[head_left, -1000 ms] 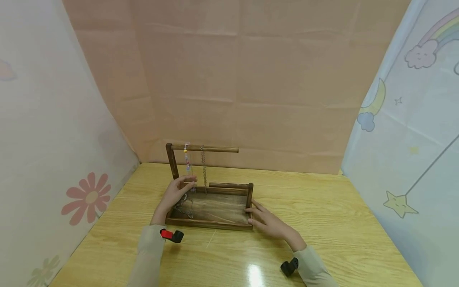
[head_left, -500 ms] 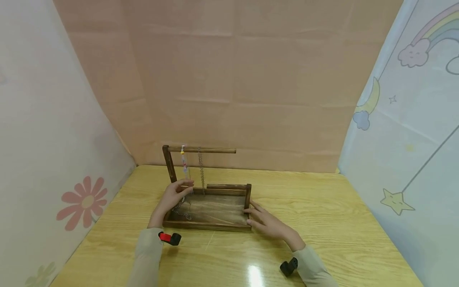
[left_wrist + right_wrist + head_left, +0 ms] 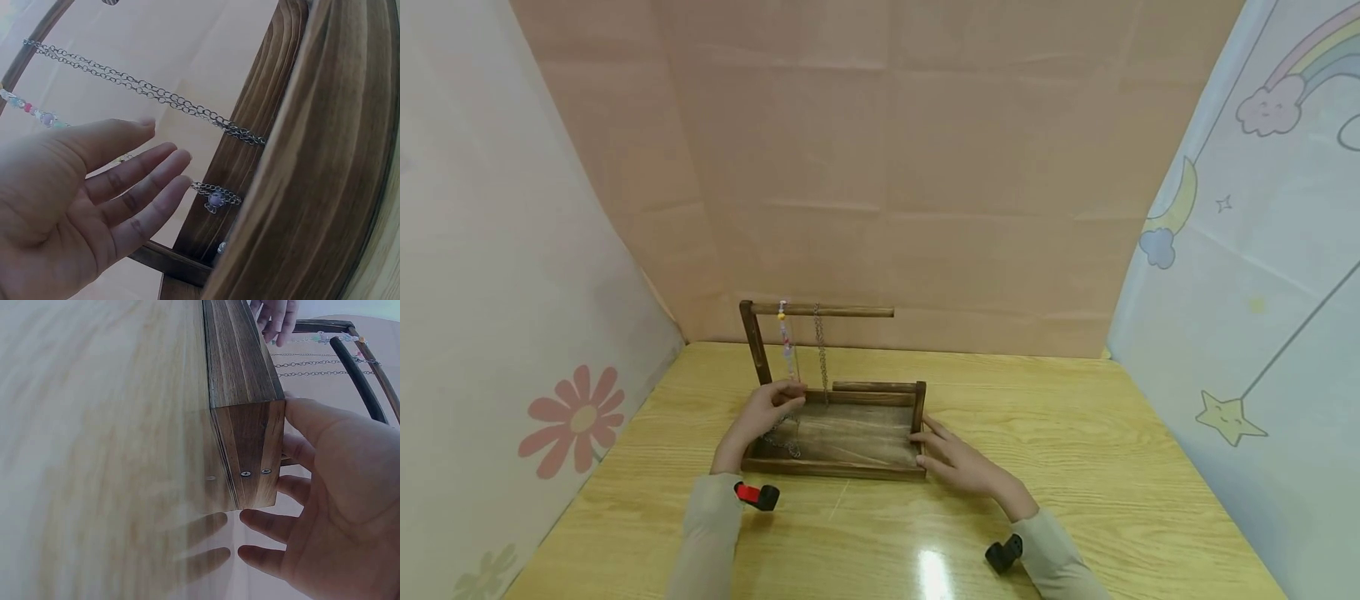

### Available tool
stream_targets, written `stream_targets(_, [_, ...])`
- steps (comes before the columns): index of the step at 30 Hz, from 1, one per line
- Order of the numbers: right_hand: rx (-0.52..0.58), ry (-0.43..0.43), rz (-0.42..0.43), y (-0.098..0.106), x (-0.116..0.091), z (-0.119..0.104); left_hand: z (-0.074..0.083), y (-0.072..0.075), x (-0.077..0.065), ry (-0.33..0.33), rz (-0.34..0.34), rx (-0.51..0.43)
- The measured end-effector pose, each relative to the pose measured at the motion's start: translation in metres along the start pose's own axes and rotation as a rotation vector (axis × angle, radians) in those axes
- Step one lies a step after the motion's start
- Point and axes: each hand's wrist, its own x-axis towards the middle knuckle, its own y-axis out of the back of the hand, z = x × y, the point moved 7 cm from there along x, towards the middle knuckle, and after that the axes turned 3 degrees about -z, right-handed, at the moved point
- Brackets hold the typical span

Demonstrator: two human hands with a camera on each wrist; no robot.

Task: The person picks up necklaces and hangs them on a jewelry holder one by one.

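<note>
A dark wooden jewellery stand (image 3: 760,337) has a top bar and a shallow tray (image 3: 857,429). On the bar's left part hangs a colourful beaded necklace (image 3: 786,337), its lower part behind my left hand (image 3: 762,417). A metal chain (image 3: 822,354) hangs to its right. My left hand is beside the beaded strand, thumb and fingers apart in the left wrist view, near a chain end with a purple bead (image 3: 215,199). My right hand (image 3: 966,467) rests on the tray's right end, thumb at the front corner, one finger over the wall.
A silvery chain (image 3: 786,446) lies in the tray's left part. A shorter wooden bar (image 3: 876,387) runs along the back right. The pale wooden table (image 3: 1045,425) meets a brown backdrop (image 3: 925,183) behind and patterned sheets on both sides.
My left hand has come down slightly beside the beaded necklace. The head view has shifted a little. My right hand stays at the tray's right end.
</note>
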Motion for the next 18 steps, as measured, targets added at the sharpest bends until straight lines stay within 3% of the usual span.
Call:
stream_targets(7, [0.005, -0.003, -0.003, -0.0012, 0.0004, 0.0011, -0.0027, -0.0043, -0.0009, 0.008, -0.047, -0.032])
stream_targets(18, [0.005, 0.006, 0.005, -0.0022, 0.0017, 0.0026, -0.0051, -0.0080, -0.0021, 0.064, -0.069, 0.031])
